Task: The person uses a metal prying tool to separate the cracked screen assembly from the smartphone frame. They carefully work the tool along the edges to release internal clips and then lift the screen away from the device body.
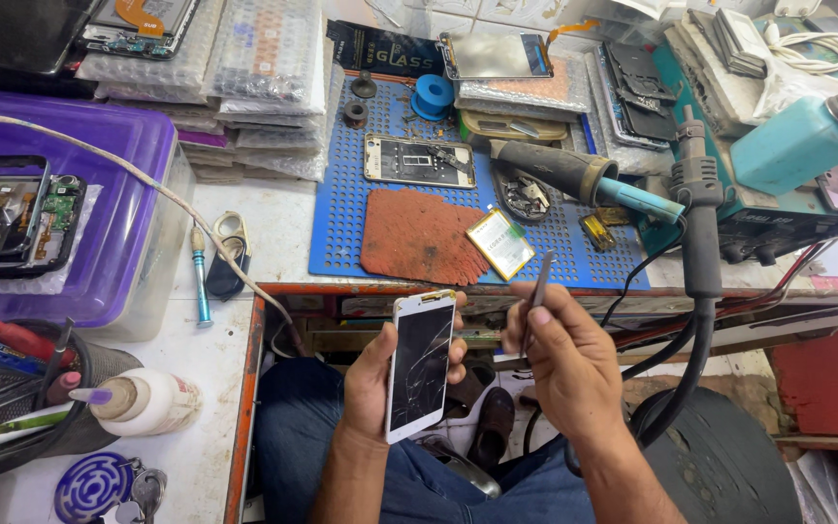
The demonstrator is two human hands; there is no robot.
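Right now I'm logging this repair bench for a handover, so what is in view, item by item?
phone: 1, white frame, cracked dark screen, in left hand
tweezers: 1, dark, in right hand
mat: 1, blue, perforated, bench centre
pad: 1, red-brown, on mat
battery: 1, yellow-white, on mat
tape roll: 1, blue, mat top
box: 1, purple lid, left
bottle: 1, white, lower left
dispenser: 1, teal, right
left hand: 1, holding phone
right hand: 1, holding tweezers

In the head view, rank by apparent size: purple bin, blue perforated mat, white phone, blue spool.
1. Purple bin and blue perforated mat: too alike to rank.
2. White phone, enlarged by nearness.
3. Blue spool.
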